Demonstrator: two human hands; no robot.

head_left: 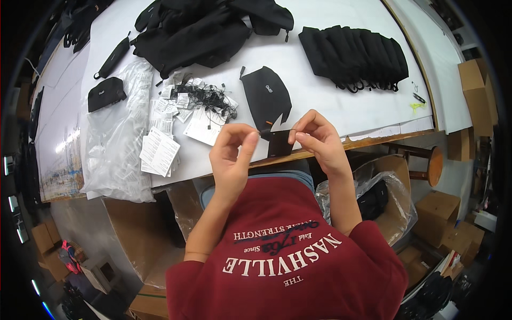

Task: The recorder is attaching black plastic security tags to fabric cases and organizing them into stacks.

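White-covered table (pixel 352 112) with wooden edge stands on grey floor (pixel 85 224), round-seated wooden stool (pixel 435 166) near its right corner, cardboard boxes (pixel 437 210) to both sides, bright light strips (pixel 36 287) at lower left.

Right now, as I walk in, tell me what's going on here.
A person's left hand and right hand are on either side of a small black card, by the near end of a black pouch. Whether they pinch something thin is hard to tell. Beyond lie a black heap and a black row; white labels are to the left.
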